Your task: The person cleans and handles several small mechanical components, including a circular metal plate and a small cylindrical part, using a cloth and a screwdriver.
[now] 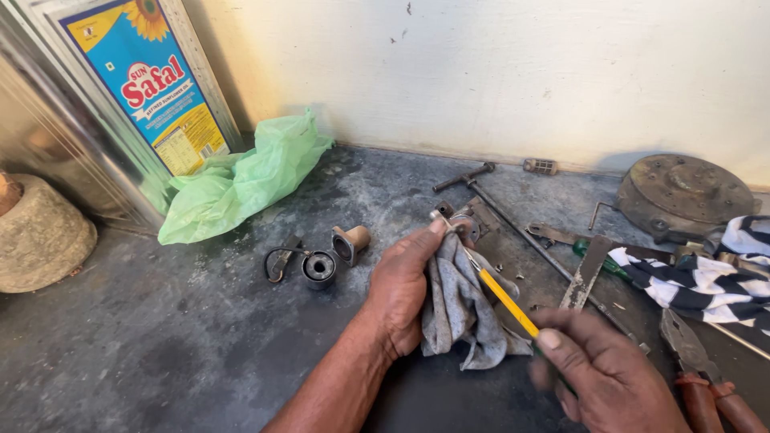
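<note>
I see a dark grey floor (144, 337) carrying a green plastic bag (241, 180), a metal ring (319, 268), a short tube (350, 243), pliers (706, 385), a striped cloth (698, 285), and a round metal plate (686, 196).

Small grey metal part (455, 222) wrapped in a crumpled grey rag (464, 309), held up over the dark floor, thin yellow-handled screwdriver (504, 300) slanting up, its metal tip touching the part, rag hanging down below
</note>
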